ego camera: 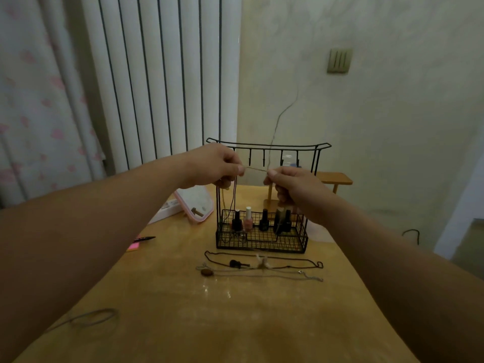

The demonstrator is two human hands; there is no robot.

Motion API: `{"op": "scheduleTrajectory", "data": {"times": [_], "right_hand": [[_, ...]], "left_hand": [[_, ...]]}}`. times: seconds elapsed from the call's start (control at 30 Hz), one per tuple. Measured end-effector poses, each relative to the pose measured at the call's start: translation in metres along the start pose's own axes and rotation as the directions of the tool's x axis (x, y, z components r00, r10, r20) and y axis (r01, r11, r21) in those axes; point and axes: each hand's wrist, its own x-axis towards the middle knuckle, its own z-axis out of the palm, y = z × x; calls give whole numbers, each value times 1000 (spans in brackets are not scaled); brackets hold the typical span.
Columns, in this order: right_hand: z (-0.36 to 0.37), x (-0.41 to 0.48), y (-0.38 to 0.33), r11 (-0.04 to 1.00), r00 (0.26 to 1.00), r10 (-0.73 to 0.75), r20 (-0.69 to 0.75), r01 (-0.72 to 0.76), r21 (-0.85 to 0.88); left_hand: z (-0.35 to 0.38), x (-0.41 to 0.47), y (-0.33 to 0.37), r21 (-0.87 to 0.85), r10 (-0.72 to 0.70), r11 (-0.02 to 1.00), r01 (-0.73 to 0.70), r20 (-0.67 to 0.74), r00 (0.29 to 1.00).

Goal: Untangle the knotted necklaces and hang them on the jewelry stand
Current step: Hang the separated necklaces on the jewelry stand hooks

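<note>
Head cam: the left hand (217, 166) and right hand (290, 187) each pinch a thin necklace (255, 169), stretched level between them. That line runs along the hook row of the stand (301, 147), just under the hooks (264, 159), both hands about equally near. Probably a short lift gets it on. Other necklaces (262, 265) lie on the worktop (235, 323), nearer the person.

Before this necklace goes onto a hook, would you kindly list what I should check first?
1. Left hand pinches the held necklace: ok.
2. Right hand pinches its other end: ok.
3. Stretch between the hands knot-free: cannot tell, too thin.
4. Middle hooks of the jewelry stand bare: ok.
5. Dangling strands clear of the nail polish bottles: cannot tell.
6. Necklaces on the table separated: not ok, they cross.
</note>
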Motion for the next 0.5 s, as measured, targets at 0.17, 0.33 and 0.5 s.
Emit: {"op": "scheduleTrajectory", "data": {"times": [0.17, 0.33, 0.5], "right_hand": [[7, 13, -2, 999, 994, -37, -104, 33, -40], [10, 34, 2, 995, 969, -77, -236, 58, -87], [7, 48, 10, 992, 945, -108, -309, 83, -93]], "left_hand": [[-6, 13, 1, 92, 64, 995, -47, -192, 979], [-3, 36, 9, 131, 112, 988, -76, -297, 948], [-2, 57, 15, 76, 96, 994, -76, -295, 951]]}}
